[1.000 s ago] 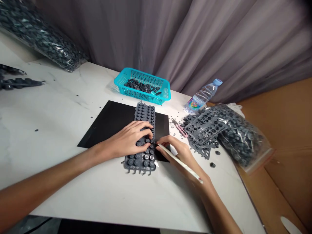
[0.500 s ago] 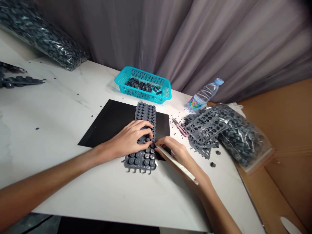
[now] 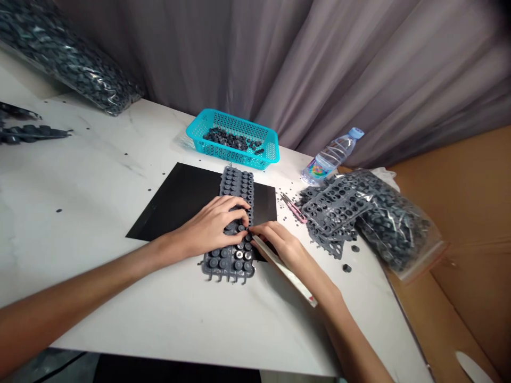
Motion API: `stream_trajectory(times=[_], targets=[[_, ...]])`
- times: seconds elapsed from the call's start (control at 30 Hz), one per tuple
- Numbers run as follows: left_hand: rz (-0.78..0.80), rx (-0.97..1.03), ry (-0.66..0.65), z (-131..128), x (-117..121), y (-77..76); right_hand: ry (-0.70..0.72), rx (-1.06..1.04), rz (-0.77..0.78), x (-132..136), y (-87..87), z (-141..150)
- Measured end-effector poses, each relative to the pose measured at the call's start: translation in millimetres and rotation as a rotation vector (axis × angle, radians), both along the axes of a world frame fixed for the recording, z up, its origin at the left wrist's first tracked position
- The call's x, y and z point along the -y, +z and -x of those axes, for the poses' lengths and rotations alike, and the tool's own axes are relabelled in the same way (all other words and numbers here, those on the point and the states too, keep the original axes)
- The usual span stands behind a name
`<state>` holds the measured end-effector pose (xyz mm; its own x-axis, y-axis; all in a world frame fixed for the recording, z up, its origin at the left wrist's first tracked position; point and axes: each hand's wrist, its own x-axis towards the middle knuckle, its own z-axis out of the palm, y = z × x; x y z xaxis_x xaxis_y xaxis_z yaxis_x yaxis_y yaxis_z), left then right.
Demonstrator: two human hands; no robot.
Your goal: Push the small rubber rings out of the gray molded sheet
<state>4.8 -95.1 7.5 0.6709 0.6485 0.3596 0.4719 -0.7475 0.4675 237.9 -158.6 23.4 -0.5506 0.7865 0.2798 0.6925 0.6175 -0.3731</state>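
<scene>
A long grey rubber strip (image 3: 235, 191) studded with round buttons lies lengthwise on a black mat (image 3: 179, 199) on the white table. My left hand (image 3: 211, 226) rests on the strip's middle, fingers curled and pressing down on the buttons. My right hand (image 3: 281, 244) is at the strip's right edge, fingers pinched round a thin white stick (image 3: 285, 268) whose tip touches the strip near the left fingertips. The stick's back end runs along my right wrist.
A turquoise basket (image 3: 233, 139) with loose dark buttons stands behind the mat. To the right lie empty punched strips (image 3: 333, 207), a clear bag of grey parts (image 3: 395, 223), a water bottle (image 3: 331, 155) and pink snips (image 3: 293, 207). Another bag (image 3: 67, 58) lies far left. Cardboard (image 3: 467, 213) borders the right.
My right hand and the stick have crept a little to the left and up along the strip's edge. The left hand has barely shifted.
</scene>
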Motion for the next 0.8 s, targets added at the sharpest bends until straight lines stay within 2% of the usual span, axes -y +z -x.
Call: stream_trajectory(times=[0.13, 0.47, 0.73, 0.8], targets=[[0.009, 0.004, 0.008, 0.6, 0.3, 0.2, 0.023, 0.065, -0.105, 0.5, -1.8, 2.6], [0.02, -0.005, 0.005, 0.8, -0.1, 0.5, 0.031, 0.188, -0.193, -0.5, -9.0, 0.9], [-0.015, -0.015, 0.004, -0.4, -0.2, -1.2, -0.056, 0.169, -0.165, 0.1, -15.9, 6.6], [-0.027, -0.015, 0.01, -1.4, 0.1, -0.8, -0.132, 0.142, -0.149, -2.2, -15.4, 4.5]])
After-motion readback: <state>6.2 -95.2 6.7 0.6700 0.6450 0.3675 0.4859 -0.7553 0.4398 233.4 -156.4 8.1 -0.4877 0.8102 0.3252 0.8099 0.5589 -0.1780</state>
